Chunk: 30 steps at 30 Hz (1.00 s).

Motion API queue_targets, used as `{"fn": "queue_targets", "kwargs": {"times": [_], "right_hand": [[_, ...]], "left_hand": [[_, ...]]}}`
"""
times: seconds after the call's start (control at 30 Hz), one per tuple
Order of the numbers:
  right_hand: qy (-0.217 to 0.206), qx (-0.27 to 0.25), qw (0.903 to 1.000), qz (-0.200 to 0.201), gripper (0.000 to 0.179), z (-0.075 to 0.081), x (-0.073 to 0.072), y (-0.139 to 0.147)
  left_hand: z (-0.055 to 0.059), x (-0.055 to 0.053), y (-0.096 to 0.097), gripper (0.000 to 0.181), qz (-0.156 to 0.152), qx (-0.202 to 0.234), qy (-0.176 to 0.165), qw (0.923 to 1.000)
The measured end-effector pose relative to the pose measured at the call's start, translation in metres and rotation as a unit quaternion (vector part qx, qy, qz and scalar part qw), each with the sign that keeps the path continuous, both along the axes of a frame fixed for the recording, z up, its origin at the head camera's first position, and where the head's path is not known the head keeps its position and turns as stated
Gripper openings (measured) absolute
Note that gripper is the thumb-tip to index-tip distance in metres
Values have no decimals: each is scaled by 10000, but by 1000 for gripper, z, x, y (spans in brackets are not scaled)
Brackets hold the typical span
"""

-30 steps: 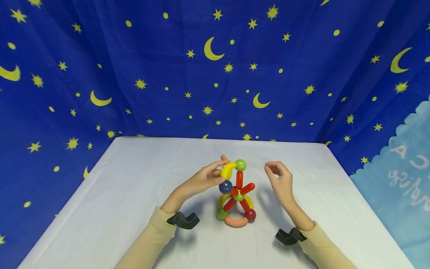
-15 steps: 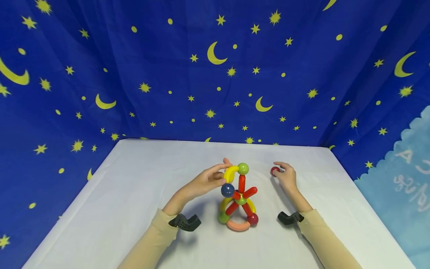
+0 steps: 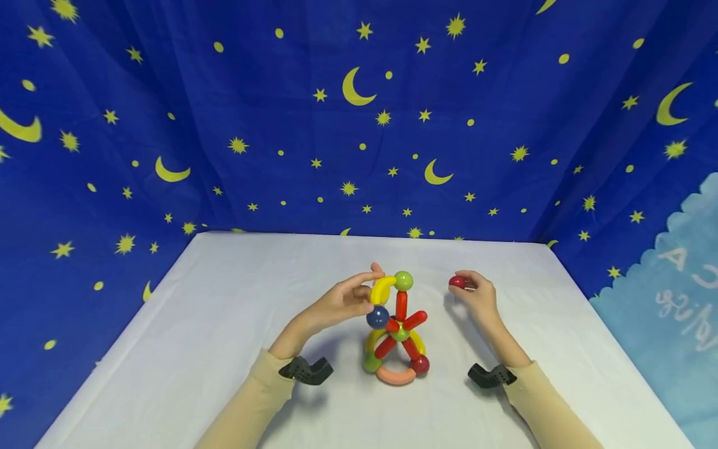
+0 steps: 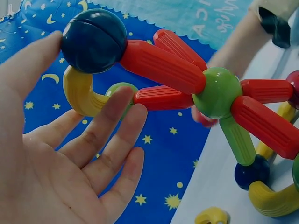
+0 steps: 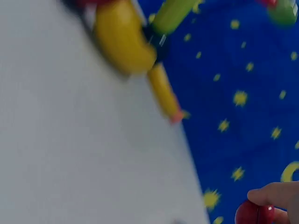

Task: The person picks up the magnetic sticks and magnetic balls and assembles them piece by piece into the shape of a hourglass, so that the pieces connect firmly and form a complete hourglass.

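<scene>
A magnetic stick-and-ball structure [image 3: 401, 332] stands on the white table, with red straight sticks around a green ball [image 4: 218, 93]. My left hand [image 3: 342, 301] holds its upper left side: the thumb touches the dark blue ball [image 4: 94, 41], and the index finger lies against the yellow curved stick [image 4: 83, 92]. The remaining fingers are spread, partly covering another green ball in the left wrist view. To the right, apart from the structure, my right hand [image 3: 477, 296] pinches a red ball [image 3: 457, 282] between thumb and fingers. That red ball [image 5: 254, 213] shows at the bottom of the right wrist view.
The structure's base has yellow curved sticks and a pink curved stick [image 3: 396, 375] joining balls. White cloth [image 3: 224, 299] covers the table. A blue star-patterned curtain [image 3: 314, 125] hangs behind, and a light blue cloth [image 3: 681, 305] with lettering hangs at the right.
My right hand has gone from holding nothing visible to gripping a red ball, which has since shifted slightly up and left. My left hand stays at the structure.
</scene>
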State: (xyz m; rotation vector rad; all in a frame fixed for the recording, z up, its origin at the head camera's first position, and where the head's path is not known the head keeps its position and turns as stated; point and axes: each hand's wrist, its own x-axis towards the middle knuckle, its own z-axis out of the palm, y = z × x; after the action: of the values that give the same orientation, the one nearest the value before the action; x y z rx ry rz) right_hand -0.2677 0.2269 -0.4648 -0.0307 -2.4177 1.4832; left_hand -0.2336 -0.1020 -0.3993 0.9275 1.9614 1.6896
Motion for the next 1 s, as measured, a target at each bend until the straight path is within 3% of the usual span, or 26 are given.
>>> {"fn": "queue_targets", "kwargs": {"times": [0.2, 0.43, 0.73, 1.0], "right_hand": [[336, -429, 9980, 315, 36, 39, 26, -19], [454, -567, 9921, 1021, 34, 74, 63, -40], [916, 7, 9749, 2031, 33, 88, 91, -60], [1031, 417, 9679, 2255, 31, 88, 95, -63]], "left_hand": [[-1, -1, -1, 79, -186, 8, -6, 9998], [-1, 0, 0, 79, -210, 2, 10, 9998], [-2, -1, -1, 88, -199, -44, 64, 9998], [-4, -2, -1, 89, -166, -128, 5, 9998]]}}
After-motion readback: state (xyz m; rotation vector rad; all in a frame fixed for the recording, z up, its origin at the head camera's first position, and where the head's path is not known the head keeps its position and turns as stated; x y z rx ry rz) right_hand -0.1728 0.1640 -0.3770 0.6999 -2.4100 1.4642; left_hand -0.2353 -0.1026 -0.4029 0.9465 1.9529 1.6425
